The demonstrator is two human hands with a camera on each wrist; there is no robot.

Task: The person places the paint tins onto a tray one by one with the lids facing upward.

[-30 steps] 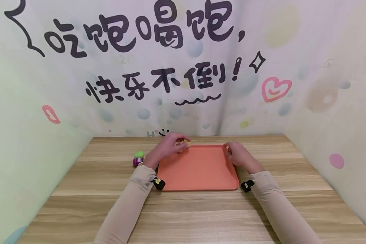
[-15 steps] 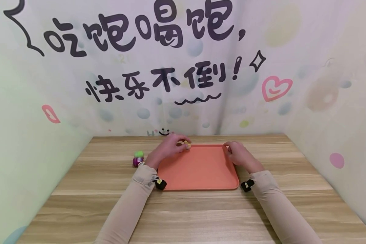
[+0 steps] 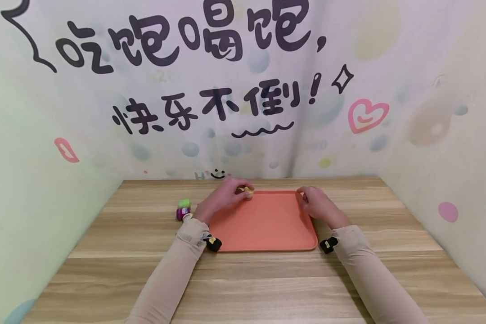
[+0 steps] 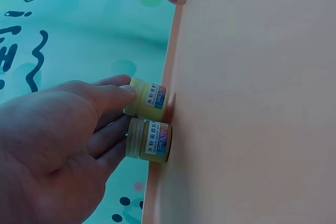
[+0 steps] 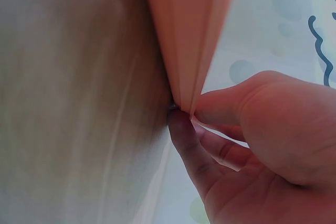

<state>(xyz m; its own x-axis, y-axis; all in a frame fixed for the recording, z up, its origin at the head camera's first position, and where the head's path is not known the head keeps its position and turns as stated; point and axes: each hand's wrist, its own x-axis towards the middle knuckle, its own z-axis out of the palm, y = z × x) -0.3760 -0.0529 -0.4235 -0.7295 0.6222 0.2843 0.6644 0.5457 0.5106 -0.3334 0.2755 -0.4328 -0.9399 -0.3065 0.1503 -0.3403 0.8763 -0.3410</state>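
Observation:
In the left wrist view, two small yellowish paint jars (image 4: 149, 140) with printed labels and clear lids sit side by side at the rim of an orange tray (image 3: 267, 220). My left hand (image 3: 226, 196) holds them, its thumb against one jar and the other fingers behind them. From the head, only a small part of the jars shows past my fingers at the tray's far left corner. My right hand (image 3: 319, 206) grips the far right corner of the tray. Up close in the right wrist view, its thumb (image 5: 223, 106) and fingers meet around that corner.
Left of the tray lie a green jar (image 3: 184, 204) and a purple jar (image 3: 182, 213). A pale round thing (image 3: 187, 217) beside them is partly covered by my left wrist. The wooden table (image 3: 267, 283) ends at a printed wall cloth (image 3: 243, 153).
My left hand has come down slightly with the jar against the tray's far left edge. The right hand keeps its place at the corner. The head view has tilted down a little.

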